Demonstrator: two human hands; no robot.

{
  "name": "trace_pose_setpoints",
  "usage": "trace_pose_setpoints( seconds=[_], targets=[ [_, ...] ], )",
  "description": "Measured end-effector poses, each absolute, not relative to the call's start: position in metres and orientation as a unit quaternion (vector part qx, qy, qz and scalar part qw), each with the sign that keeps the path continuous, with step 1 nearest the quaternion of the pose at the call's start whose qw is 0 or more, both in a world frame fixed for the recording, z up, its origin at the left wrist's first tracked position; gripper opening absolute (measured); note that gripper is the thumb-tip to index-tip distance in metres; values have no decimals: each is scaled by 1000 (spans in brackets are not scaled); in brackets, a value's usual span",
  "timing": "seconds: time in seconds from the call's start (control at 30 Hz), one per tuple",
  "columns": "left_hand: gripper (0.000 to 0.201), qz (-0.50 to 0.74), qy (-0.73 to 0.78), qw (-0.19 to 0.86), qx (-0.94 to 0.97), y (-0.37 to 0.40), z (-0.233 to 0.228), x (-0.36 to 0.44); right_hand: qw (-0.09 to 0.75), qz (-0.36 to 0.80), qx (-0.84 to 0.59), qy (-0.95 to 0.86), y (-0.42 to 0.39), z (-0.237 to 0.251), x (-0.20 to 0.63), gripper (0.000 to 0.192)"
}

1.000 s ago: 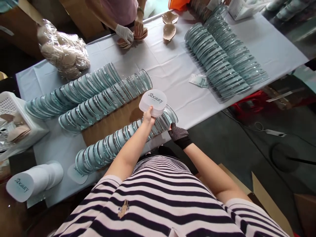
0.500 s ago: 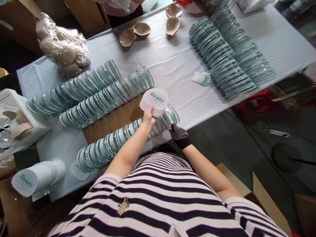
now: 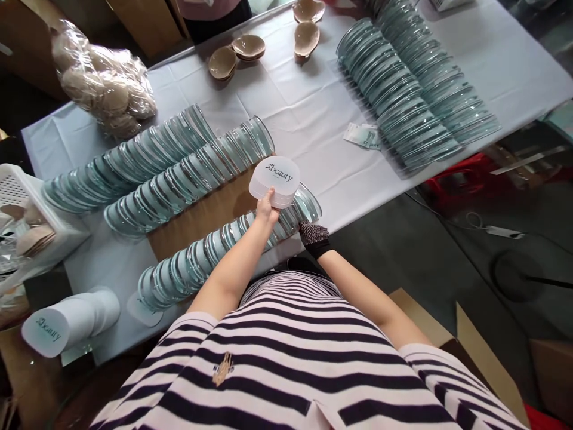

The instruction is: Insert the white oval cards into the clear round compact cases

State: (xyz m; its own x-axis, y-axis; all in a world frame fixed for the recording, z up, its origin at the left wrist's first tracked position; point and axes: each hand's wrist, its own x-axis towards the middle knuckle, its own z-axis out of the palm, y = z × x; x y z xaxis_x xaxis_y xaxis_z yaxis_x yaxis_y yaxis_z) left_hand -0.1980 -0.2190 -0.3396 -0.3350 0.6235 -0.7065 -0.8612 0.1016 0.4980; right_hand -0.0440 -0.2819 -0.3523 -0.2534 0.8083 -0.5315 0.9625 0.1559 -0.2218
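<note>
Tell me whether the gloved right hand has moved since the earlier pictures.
Yes, slightly: the right hand has shifted left along the nearest row of clear containers, judged against the small packet on the table.

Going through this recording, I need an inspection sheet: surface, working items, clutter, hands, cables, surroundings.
Surface: creased white table covering, with flat brown cardboard on part of it.
Working items: stack of white, rounded, "beauty"-printed pieces, held above a near row of nested clear-bluish plastic containers.
Clutter: small, pale printed packet; crinkled clear plastic bag of beige cups.
Hands: bare left hand grips the stack; right hand, in a black dotted glove, is at the near row's right end, fingers partly hidden.
Cables: thin cable on the dark floor.
Surroundings: open brown cardboard box; person in pink across the table.
</note>
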Motion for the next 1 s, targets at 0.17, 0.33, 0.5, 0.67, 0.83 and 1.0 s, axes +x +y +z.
trace_pose_setpoints(
  seconds=[0.17,0.33,0.5,0.67,0.83,1.0],
  targets=[
    [43,667,482,558,-108,-219,-339,-196,89,-347,617,701,-276,-359,-48,24],
    [43,672,483,553,-96,-217,-342,-193,-56,-637,550,537,-282,-359,-43,37],
    [42,682,487,540,-78,-216,-343,-190,-1,-601,599,529,-261,-346,-35,31],
    [37,684,489,541,-28,-234,-342,-188,-214,-344,642,651,-208,-328,-38,52],
    [35,662,521,539,1,-258,-336,-193,-239,-251,521,780,-209,-328,-67,53],
    [35,661,520,540,24,-268,-328,-204,-292,-174,592,731,-227,-336,-79,68]
  ],
)
